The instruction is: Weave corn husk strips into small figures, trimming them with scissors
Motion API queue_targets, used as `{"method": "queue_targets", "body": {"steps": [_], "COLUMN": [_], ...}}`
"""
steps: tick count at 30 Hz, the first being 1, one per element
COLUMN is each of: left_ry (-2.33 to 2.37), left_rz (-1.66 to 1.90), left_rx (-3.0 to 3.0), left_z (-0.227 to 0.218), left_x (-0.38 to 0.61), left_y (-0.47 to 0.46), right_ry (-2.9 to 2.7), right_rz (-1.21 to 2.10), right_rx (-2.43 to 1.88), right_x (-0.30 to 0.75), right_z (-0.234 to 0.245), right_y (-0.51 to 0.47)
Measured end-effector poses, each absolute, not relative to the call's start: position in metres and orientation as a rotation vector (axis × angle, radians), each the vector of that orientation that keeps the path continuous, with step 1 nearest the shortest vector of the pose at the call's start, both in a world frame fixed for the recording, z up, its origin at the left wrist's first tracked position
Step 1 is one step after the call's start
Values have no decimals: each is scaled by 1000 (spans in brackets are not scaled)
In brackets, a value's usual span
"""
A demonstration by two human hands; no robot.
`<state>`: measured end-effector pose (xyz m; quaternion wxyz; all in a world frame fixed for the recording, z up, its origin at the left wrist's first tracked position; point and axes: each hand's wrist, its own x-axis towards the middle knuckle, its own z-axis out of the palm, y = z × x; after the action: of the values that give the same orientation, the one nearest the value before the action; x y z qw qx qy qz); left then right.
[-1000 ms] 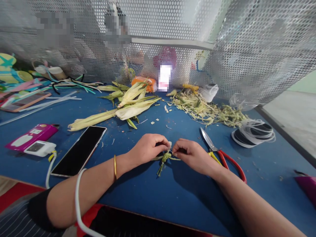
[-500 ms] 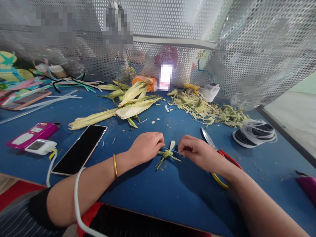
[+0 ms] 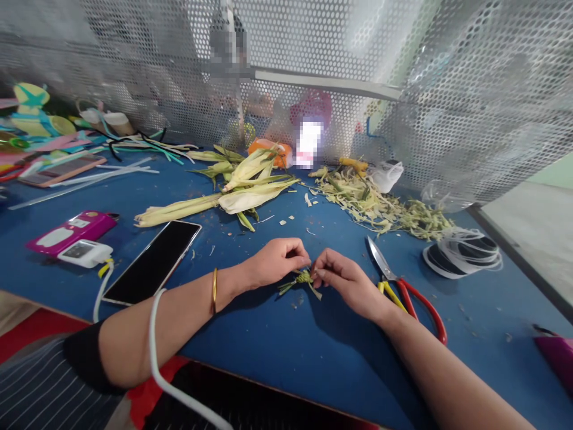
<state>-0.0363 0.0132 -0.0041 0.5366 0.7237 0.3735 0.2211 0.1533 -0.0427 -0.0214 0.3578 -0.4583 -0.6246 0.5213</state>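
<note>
A small knotted corn husk piece [image 3: 303,278] with several loose green ends sits between my hands, just above or on the blue table. My left hand [image 3: 284,261] is closed in a pinch at its upper edge. From the other side, my right hand [image 3: 342,276] pinches at its right end, thumb and forefinger pressed together. The fingertips partly cover the piece, and any thread in them is too fine to make out. Close to my right forearm lie scissors [image 3: 380,258] with red and yellow handles, their blades pointing away from me.
Long corn husks [image 3: 250,194] lie beyond my hands, with a heap of husk scraps [image 3: 358,200] to their right. A spool of white cord [image 3: 463,254] stands at the right. On the left are a black phone [image 3: 154,263] and a purple pouch [image 3: 74,233]. A white cable [image 3: 154,352] crosses my left forearm.
My hands have come closer together at the husk piece. The fine white thread that stretched between them is no longer visible. The view has shifted slightly left.
</note>
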Motion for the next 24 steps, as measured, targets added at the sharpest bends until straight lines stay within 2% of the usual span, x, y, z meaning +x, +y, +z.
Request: {"method": "queue_targets", "body": {"steps": [11,19,24], "left_ry": [862,942,935], "left_rz": [448,376,370], "left_rx": [1777,1913,1825], "left_z": [-1,-4,-7], "left_x": [-37,-38,-39], "left_y": [10,10,12], "right_ry": [-1713,-1950,-1843], "right_rz": [1303,1066,1185], "right_rx": [-1168,-1303,-1251], "right_x": [154,148,149], "right_z": [-24,-13,-16], "right_y": [-44,-49,-48]}}
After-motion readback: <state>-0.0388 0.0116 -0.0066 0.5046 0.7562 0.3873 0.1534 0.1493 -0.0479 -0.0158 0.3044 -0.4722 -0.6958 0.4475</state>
